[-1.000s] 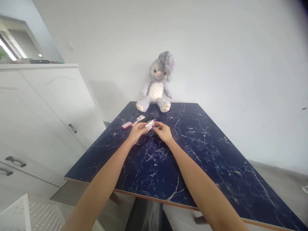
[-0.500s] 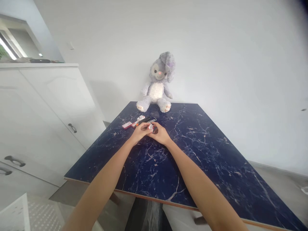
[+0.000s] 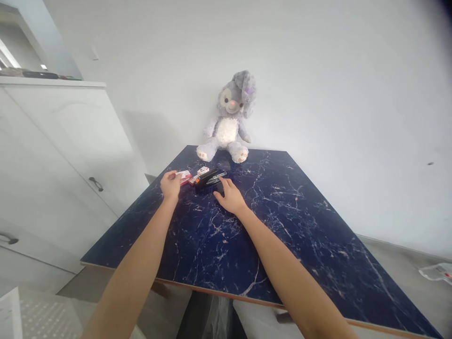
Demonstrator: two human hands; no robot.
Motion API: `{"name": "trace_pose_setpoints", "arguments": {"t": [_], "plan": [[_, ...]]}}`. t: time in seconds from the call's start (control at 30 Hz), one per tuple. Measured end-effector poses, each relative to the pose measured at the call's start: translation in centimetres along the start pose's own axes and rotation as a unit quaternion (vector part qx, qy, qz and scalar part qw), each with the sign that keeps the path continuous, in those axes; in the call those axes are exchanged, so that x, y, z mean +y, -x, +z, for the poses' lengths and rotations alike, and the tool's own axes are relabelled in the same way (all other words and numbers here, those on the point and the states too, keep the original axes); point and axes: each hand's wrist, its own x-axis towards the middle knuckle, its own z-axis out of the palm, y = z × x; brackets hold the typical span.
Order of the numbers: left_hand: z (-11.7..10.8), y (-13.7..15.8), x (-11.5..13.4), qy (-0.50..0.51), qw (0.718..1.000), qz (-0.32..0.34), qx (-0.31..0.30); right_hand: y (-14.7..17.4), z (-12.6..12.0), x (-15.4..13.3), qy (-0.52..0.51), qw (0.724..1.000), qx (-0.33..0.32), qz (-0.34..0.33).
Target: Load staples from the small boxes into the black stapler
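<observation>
My left hand is at the left end of a small group of items, its fingers closed on a small red-and-white box. The fingers partly hide that box. To its right lie another red-edged box and a small white box. Beside them is a black item with an orange end, perhaps a cutter, and a slim dark item in clear-looking wrapping. My right hand rests open on the table, thumb and fingers apart, its fingertips close to the wrapped item.
A grey plush rabbit sits at the far edge of the dark blue marble-patterned table, against the wall. White cabinets stand to the left. A clear plastic item lies low at the far right.
My hands have parted from the small red-and-white box they held together. The left moved left to the boxes; the right opened and stays near the middle. The view shifted slightly.
</observation>
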Motion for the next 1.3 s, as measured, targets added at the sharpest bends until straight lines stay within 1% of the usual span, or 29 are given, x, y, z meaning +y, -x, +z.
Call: {"name": "trace_pose_setpoints", "arguments": {"t": [0.07,0.13,0.2,0.23,0.27,0.33,0.37,0.43,0.47,0.53,0.6,0.7,0.83,0.97,1.13,1.3], "plan": [[-0.8,-0.4,-0.8,-0.04,0.999,0.005,-0.008,-0.4,0.5,0.3,0.033,0.999,0.011,0.018],[-1.2,-0.1,-0.7,-0.057,0.998,0.02,-0.023,-1.2,1.0,0.5,0.07,0.995,0.022,0.073],[-1.1,0.7,-0.1,-0.076,0.995,0.056,-0.035,-2.4,1.5,0.8,0.104,0.984,0.032,0.14],[-1.0,1.2,0.3,-0.085,0.992,0.081,-0.041,-3.1,1.7,1.0,0.113,0.979,0.036,0.168],[-0.9,1.5,0.7,-0.101,0.986,0.12,-0.06,-3.8,1.9,1.1,0.116,0.974,0.039,0.188],[-0.7,2.1,1.5,-0.125,0.966,0.189,-0.125,-4.9,2.1,1.4,0.107,0.973,0.039,0.202],[-0.6,2.3,1.8,-0.151,0.951,0.216,-0.163,-5.3,2.1,1.6,0.1,0.974,0.036,0.198],[-0.5,2.6,2.1,-0.23,0.911,0.251,-0.233,-5.7,2.0,2.0,0.084,0.979,0.029,0.182],[-0.5,2.7,2.2,-0.272,0.89,0.26,-0.255,-5.7,1.9,2.2,0.071,0.981,0.027,0.178],[-0.5,2.7,2.2,-0.34,0.86,0.262,-0.276,-5.6,1.6,2.6,0.034,0.982,0.024,0.183],[-0.5,2.7,2.1,-0.375,0.848,0.254,-0.276,-5.4,1.3,2.9,-0.003,0.981,0.021,0.194],[-0.4,2.6,1.8,-0.382,0.849,0.246,-0.268,-5.4,1.2,3.1,-0.03,0.981,0.017,0.191],[-0.3,2.6,1.6,-0.362,0.863,0.235,-0.262,-5.4,1.7,3.2,-0.064,0.986,0.011,0.153],[-0.1,3.1,1.6,-0.35,0.869,0.234,-0.26,-5.2,2.0,2.7,-0.113,0.986,-0.017,0.117],[0.0,3.6,1.7,-0.347,0.871,0.247,-0.243,-5.0,1.6,2.3,-0.173,0.976,-0.032,0.127],[0.1,3.9,1.6,-0.333,0.88,0.245,-0.234,-5.2,1.6,2.7,-0.196,0.97,-0.035,0.137]]}}
